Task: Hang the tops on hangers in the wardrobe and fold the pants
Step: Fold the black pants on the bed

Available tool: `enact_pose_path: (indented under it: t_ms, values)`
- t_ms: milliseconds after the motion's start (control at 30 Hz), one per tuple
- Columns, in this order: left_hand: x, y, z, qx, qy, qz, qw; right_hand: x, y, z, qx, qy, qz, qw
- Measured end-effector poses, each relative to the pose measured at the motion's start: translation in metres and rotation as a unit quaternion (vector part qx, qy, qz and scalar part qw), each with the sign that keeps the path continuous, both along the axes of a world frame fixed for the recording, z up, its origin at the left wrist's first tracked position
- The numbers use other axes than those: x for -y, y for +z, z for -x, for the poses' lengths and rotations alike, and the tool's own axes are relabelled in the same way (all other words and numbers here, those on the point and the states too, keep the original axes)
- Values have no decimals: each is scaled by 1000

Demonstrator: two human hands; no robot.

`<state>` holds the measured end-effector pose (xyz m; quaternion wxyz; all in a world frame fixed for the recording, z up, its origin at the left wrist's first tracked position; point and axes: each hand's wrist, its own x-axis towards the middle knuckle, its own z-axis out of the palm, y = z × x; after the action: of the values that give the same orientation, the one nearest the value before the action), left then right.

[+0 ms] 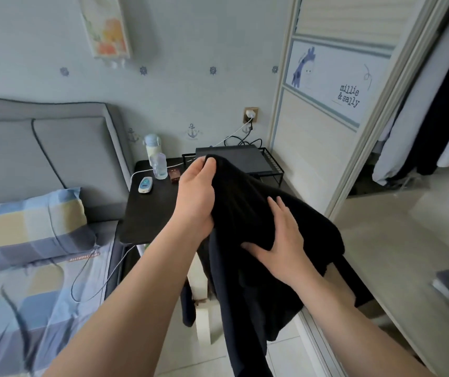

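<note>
A black garment hangs in mid-air in front of me, its lower part drooping toward the floor. My left hand grips its top edge, thumb and fingers curled round the cloth. My right hand lies on the fabric lower down, fingers spread and the thumb tucked under a fold. No hanger shows in my hands. The wardrobe stands open at the right, with dark and white clothes hanging inside.
A black bedside table stands behind the garment with bottles, a small device and a wire rack holding a dark box. The bed with a checked pillow is at the left. Cables trail down beside the bed.
</note>
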<state>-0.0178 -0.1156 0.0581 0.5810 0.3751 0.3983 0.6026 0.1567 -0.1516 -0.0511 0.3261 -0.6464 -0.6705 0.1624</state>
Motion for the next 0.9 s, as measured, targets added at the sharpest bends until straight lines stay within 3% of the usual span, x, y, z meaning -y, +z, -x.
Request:
enact_pose_path:
  t_ms: [100, 233, 367, 433, 500, 533, 600, 767, 900]
  values:
    - [9, 28, 45, 58, 63, -28, 996, -10, 5, 23, 18, -27, -30, 999]
    - [30, 67, 139, 115, 202, -54, 971, -24, 15, 65, 13, 15, -80, 997]
    - [74, 87, 215, 96, 269, -93, 954, -12, 44, 160, -75, 187, 22, 979]
    - [99, 89, 247, 64, 295, -104, 948, 9, 58, 216, -167, 323, 95, 927]
    - [124, 87, 278, 39, 318, -118, 940, 35, 64, 267, -256, 445, 158, 843]
    - [137, 84, 294, 26, 327, -125, 936, 47, 66, 291, -271, 485, 181, 812]
    - [162, 74, 325, 3, 351, -127, 928, 69, 61, 340, -260, 526, 206, 783]
    - [229, 42, 397, -39, 428, -89, 898, 98, 38, 442, -180, 489, 170, 836]
    - [289, 15, 463, -105, 529, -21, 842, 94, 40, 492, -185, 494, 199, 826]
